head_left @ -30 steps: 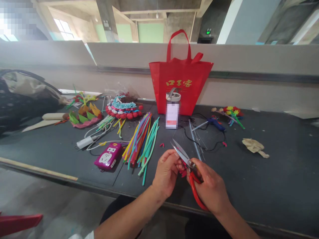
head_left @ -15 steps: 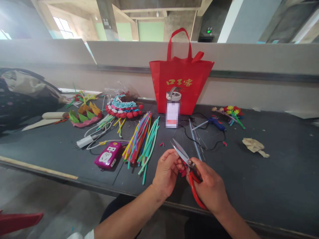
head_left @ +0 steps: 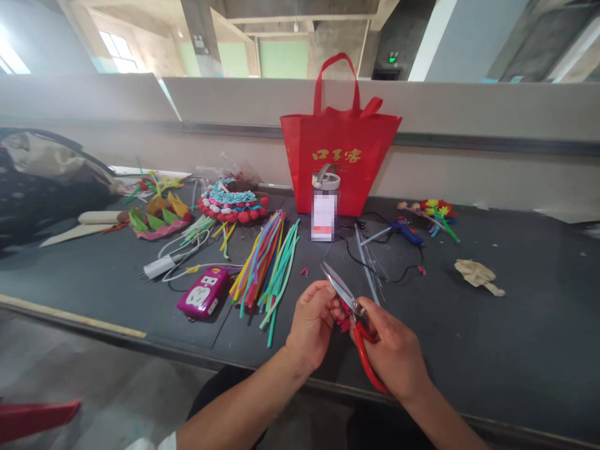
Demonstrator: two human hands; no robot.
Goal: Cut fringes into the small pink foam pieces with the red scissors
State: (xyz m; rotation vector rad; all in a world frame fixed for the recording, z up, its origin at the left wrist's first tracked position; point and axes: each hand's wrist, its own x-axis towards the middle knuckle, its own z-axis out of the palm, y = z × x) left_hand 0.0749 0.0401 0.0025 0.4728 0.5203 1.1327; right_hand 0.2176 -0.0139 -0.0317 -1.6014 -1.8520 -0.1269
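My right hand (head_left: 391,344) is closed round the red handles of a pair of scissors (head_left: 344,289), whose blades point up and to the left. Close beside the blades, my left hand (head_left: 315,319) pinches a small red piece (head_left: 344,324), mostly hidden by the fingers and the scissors; its kind I cannot make out. Small red scraps (head_left: 304,272) lie on the table just beyond the left hand. To the left of that hand is a bundle of colourful pipe cleaners (head_left: 262,269).
A purple power socket (head_left: 204,294) with a white charger (head_left: 162,267) lies left. A bottle (head_left: 324,212) stands before a red bag (head_left: 342,150). Clear glue sticks (head_left: 368,265) and a blue glue gun (head_left: 407,232) with its cord lie behind the right hand. A beige cloth piece (head_left: 478,275) is at right.
Almost nothing differs. Both hands stay in place with the scissors and the red piece, and the blades look slightly closer together.
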